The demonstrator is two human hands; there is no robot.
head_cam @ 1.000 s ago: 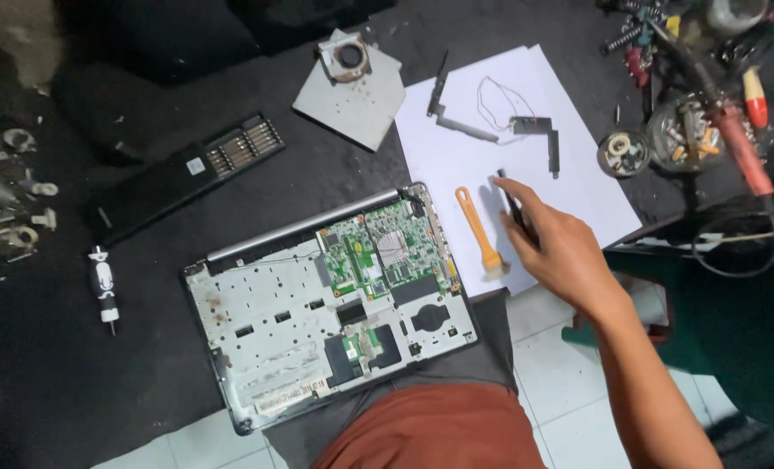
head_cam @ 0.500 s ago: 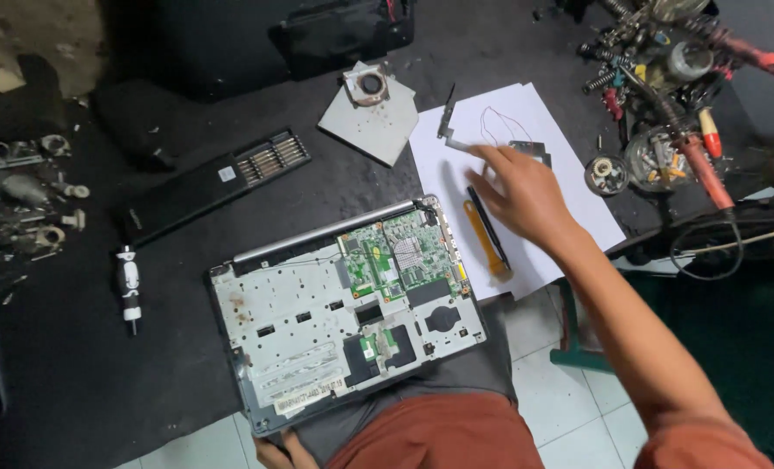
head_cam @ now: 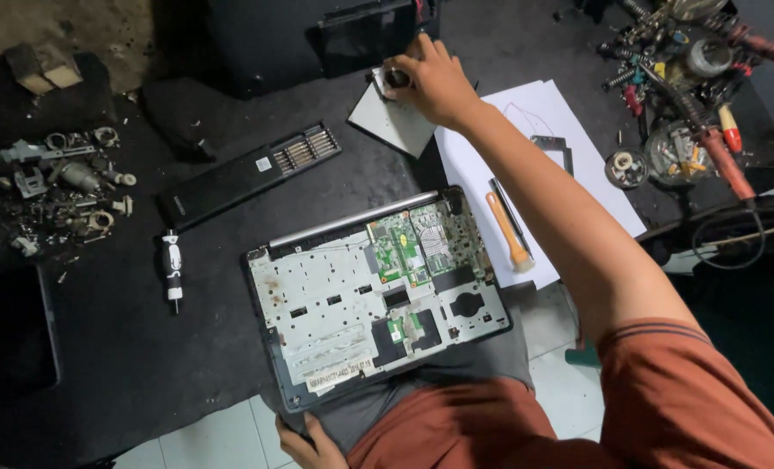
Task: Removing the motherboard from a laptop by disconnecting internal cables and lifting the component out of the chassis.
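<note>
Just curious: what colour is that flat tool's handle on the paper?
Orange handle, head view.

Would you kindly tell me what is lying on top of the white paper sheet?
On the white paper sheet lie an orange-handled tool, a dark pen-like tool beside it and a small metal bracket. The person's right forearm crosses above it, hiding the sheet's middle.

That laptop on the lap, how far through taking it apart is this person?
Well along, it seems: the laptop lies open with its green boards bare, and a long black strip lies off to the side. Right hand is on a small fan part; left hand steadies the laptop's edge. The boards are still seated inside.
</note>
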